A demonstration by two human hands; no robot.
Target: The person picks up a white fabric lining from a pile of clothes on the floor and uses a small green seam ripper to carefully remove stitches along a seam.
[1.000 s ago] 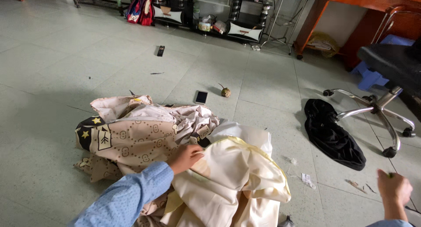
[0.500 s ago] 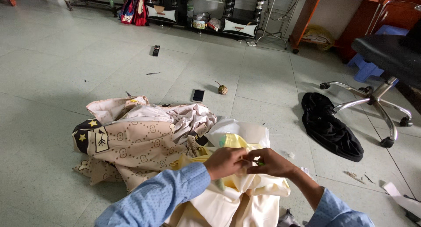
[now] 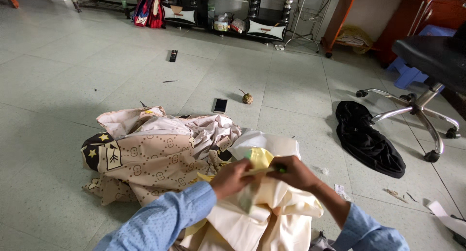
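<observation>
Left hand (image 3: 232,177) and right hand (image 3: 295,172) meet over cream-yellow folded cloth (image 3: 252,217) on grey tiled floor (image 3: 73,76). Both grips pinch thin pale stick with green tip (image 3: 264,170), likely steadying it from both ends. Stick long axis near level, left-right, green tip toward right hand. Cloth lies under hands, just beside beige patterned crumpled fabric (image 3: 155,154). Farther out: white-framed phone (image 3: 220,105), black garment heap (image 3: 367,139), office chair base (image 3: 417,110).
</observation>
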